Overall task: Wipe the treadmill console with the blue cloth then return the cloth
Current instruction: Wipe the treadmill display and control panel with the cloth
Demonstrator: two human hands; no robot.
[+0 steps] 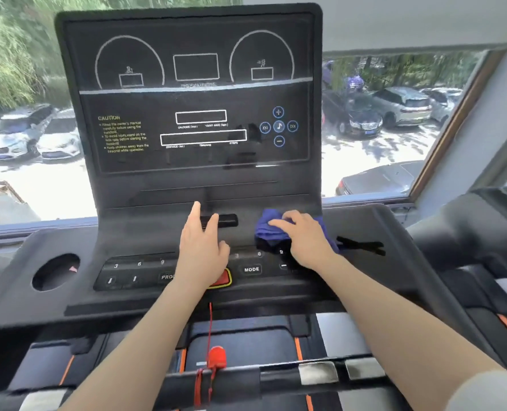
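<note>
Left hand point(203, 247) flat; right hand point(304, 237) pressing down.

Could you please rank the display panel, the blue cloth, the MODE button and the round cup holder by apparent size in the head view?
1. display panel
2. blue cloth
3. cup holder
4. MODE button

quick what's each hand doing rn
Left hand: open, flat on the console, holding nothing.
Right hand: pressing down on the blue cloth.

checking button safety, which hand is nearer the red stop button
Left. The left hand rests flat with its heel over the red stop button, partly covering it. The right hand is off to the right, pressing the blue cloth on the console.
</note>
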